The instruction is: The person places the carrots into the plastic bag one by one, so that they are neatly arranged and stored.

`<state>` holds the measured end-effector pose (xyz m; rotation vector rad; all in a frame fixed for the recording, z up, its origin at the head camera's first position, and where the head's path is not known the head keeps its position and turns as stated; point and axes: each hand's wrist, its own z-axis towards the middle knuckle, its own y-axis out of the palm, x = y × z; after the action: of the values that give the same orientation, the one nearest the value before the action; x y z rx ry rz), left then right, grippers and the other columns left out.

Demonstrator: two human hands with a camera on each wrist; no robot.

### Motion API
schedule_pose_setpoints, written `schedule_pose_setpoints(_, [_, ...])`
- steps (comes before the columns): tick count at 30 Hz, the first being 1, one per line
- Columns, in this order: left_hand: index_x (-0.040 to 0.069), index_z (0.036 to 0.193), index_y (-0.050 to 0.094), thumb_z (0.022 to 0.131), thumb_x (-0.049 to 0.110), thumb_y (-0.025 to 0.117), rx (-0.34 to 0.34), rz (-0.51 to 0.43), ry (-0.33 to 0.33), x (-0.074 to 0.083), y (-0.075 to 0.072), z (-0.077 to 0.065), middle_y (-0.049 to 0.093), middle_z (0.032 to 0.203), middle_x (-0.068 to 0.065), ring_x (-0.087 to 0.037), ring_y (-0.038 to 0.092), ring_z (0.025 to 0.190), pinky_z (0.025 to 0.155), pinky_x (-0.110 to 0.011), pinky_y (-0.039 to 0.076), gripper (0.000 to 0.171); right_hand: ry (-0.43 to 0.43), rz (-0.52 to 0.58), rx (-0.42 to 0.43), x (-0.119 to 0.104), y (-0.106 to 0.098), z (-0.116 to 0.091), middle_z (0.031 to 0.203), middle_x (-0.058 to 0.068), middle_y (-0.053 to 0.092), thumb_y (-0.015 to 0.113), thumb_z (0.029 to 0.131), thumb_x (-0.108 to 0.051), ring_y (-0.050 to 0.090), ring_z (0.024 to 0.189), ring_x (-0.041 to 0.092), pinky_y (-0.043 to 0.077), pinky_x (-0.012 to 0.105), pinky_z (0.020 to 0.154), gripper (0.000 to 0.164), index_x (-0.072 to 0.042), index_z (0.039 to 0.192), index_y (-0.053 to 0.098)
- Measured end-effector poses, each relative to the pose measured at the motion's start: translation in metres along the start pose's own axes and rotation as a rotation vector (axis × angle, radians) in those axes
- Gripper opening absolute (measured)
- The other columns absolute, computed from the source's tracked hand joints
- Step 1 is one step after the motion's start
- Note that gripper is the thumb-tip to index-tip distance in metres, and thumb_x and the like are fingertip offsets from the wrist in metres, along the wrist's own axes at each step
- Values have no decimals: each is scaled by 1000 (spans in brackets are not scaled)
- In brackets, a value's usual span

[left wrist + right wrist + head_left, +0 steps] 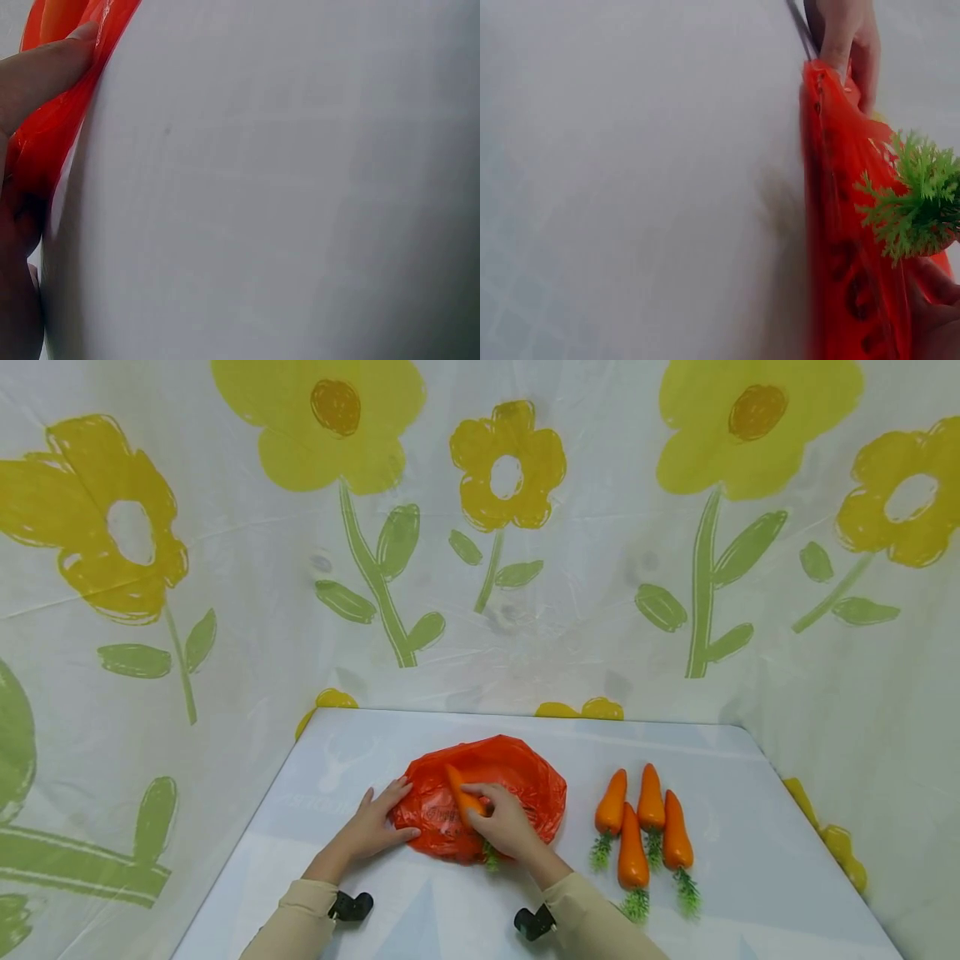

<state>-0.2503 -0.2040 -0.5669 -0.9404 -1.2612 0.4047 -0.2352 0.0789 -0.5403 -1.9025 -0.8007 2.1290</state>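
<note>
A red plastic bag (444,837) with dark print lies spread on the table. My left hand (378,822) holds the bag's left edge; in the left wrist view the thumb (46,75) lies over the red plastic, with other fingers lower down by the edge. Above the bag's middle, my right hand (504,820) pinches an orange carrot (459,787), tip pointing away and tilted left. Its green leafy top (491,857) hangs over the bag's near edge, and shows large in the right wrist view as a leafy tuft (919,196).
Right of the bag, several more carrots with green tops lie in a loose group, among them a front carrot (632,852) and a rightmost one (677,835). The white table (750,860) meets a flower-printed cloth (570,635) at its back and sides.
</note>
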Motion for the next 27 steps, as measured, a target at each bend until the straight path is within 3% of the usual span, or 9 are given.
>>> schedule_pose_setpoints(4, [8, 156, 42, 85, 48, 79, -9, -10, -13, 0, 0, 1, 31, 165, -10, -34, 22, 154, 123, -60, -3, 89, 20, 22, 0, -3, 4, 1, 121, -1, 60, 66, 96, -26, 53, 98, 21, 56, 32, 77, 40, -28, 136, 66])
schedule_pose_setpoints(12, [7, 155, 43, 85, 47, 79, -5, -1, -14, 2, -1, 1, 32, 165, -11, -34, 22, 153, 123, -61, -2, 88, 23, 17, 12, -2, 14, 6, 115, -3, 62, 67, 96, -29, 54, 93, 18, 53, 27, 72, 39, -28, 135, 66])
schedule_pose_setpoints(27, [6, 154, 43, 86, 47, 79, 10, 6, -2, 5, -2, -3, 32, 164, -13, -37, 24, 152, 122, -63, -1, 87, 33, -36, -11, -2, 27, 12, 125, 0, 61, 69, 97, -36, 55, 103, 19, 56, 42, 92, 41, -27, 137, 65])
